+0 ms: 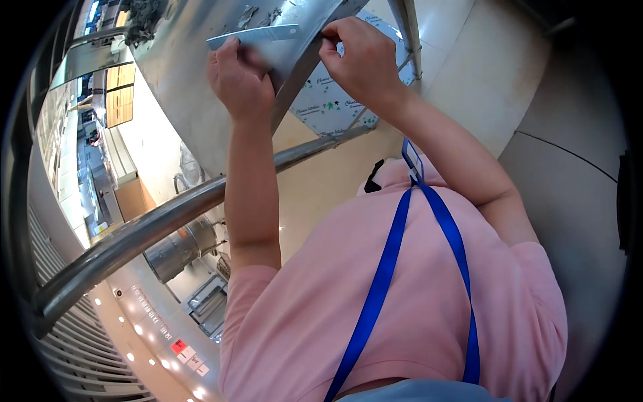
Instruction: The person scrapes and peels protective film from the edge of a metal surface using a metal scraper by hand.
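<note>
My left hand (241, 79) is closed around a thin, flat, pale blue scraper-like blade (278, 31), which has a small hole near its right end. The blade lies low over a shiny metal panel (194, 74), and the hand's blurred reflection shows beside it. Dark grey scraps (249, 13) lie on the metal just above the blade. At the panel's right edge, my right hand (362, 60) has thumb and forefinger pinched together. Whatever is between those fingertips is too small or hidden to name.
A round metal rail (201, 195) crosses below my forearms. Under the panel is a sheet with printed film (328, 100) beside a metal leg (407, 40). A clump of dark scraps (142, 20) sits at the upper left. A blue lanyard (385, 268) hangs over my pink shirt.
</note>
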Action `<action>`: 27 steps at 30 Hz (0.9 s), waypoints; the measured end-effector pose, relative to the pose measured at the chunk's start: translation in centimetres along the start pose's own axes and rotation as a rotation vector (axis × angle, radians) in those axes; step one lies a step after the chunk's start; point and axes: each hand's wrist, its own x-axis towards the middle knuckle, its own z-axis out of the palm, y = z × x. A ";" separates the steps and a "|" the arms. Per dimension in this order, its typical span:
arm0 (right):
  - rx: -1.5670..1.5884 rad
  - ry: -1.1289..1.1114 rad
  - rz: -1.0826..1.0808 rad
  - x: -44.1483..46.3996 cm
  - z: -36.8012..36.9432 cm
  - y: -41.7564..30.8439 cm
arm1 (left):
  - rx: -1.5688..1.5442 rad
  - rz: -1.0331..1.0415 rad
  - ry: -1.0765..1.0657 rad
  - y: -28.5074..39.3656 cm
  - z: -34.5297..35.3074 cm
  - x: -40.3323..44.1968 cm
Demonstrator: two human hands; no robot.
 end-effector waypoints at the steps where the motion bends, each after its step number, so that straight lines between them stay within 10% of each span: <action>1: 0.002 -0.020 0.014 0.0 0.0 0.0 | -0.010 0.010 -0.018 -0.1 0.0 0.1; 8: 0.099 0.022 0.290 -0.4 -1.3 1.4 | -0.019 0.001 -0.014 0.1 0.5 -0.2; 13: 0.715 0.054 0.767 -1.4 -1.7 2.9 | -0.012 -0.023 -0.011 0.5 0.9 -0.2; 27: 0.829 -0.011 0.760 -1.3 0.0 0.7 | -0.073 0.015 -0.069 0.9 0.8 0.1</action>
